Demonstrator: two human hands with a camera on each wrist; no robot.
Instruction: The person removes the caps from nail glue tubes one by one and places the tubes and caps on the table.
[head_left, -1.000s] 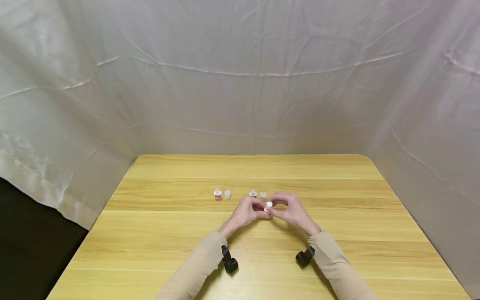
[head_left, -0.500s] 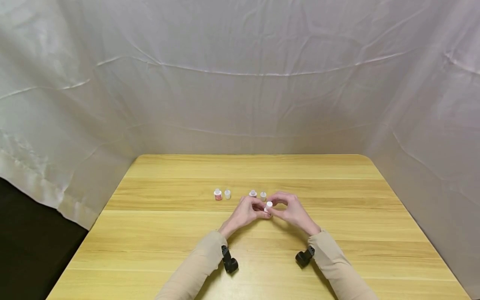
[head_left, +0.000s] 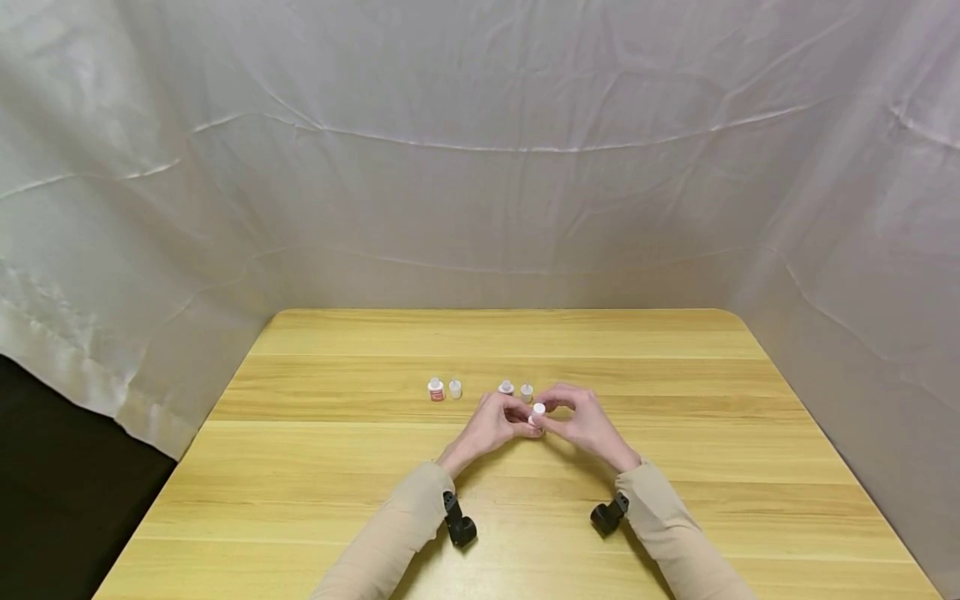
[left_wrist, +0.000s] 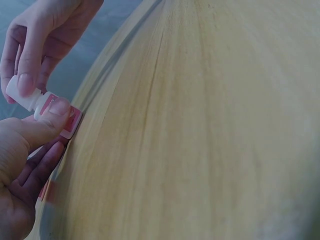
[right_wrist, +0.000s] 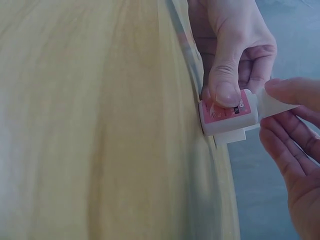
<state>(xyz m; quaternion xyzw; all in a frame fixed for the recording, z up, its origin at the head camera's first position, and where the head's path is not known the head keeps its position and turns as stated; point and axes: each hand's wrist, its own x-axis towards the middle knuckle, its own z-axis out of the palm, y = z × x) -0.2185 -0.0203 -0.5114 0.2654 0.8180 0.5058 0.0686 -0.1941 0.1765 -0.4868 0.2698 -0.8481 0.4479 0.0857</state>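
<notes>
Between the hands stands a small white bottle with a pink label [right_wrist: 225, 114], upright and seemingly on the table. My left hand [head_left: 492, 422] grips its body, the thumb [right_wrist: 226, 82] pressed over the label. My right hand [head_left: 583, 421] pinches the white cap [right_wrist: 272, 105] at the bottle's top between thumb and fingers. Just behind the hands are a second white bottle [head_left: 506, 387], partly hidden by the left hand, and a small white cap-like piece [head_left: 527, 391] with a thin stem pointing up.
Farther left on the wooden table [head_left: 337, 483] stand another pink-labelled bottle [head_left: 437, 391] and a similar white cap-like piece [head_left: 455, 390]. Pale cloth [head_left: 480, 208] hangs behind the table and at both sides. A black camera is strapped to each wrist.
</notes>
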